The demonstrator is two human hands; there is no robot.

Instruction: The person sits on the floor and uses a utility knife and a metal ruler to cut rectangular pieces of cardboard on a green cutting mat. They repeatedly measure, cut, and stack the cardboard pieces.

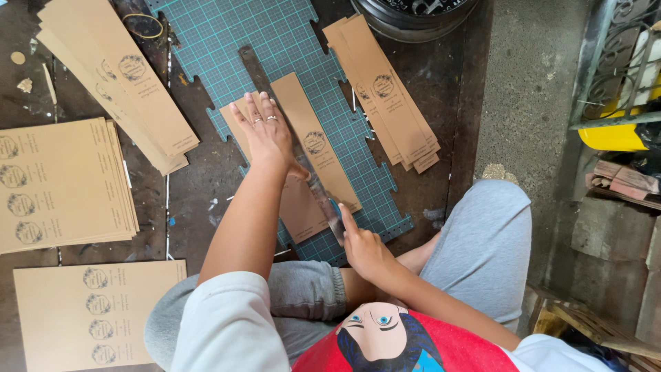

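Note:
My left hand (265,131) lies flat, fingers spread, on a brown card sheet (303,207) and the long metal ruler (256,65) that runs across the green cutting mat (227,34). A cut brown strip (313,138) with a round printed emblem lies just right of the ruler. My right hand (363,248) grips a small blue-handled knife (335,210), forefinger stretched along it, at the ruler's near end by the mat's front edge.
Stacks of cut strips lie at the upper left (117,76) and right (389,96) of the mat. Uncut printed sheets sit at the left (62,179) and lower left (89,317). A round dark tub (413,17) stands at the top. My bent knees (482,241) border the mat.

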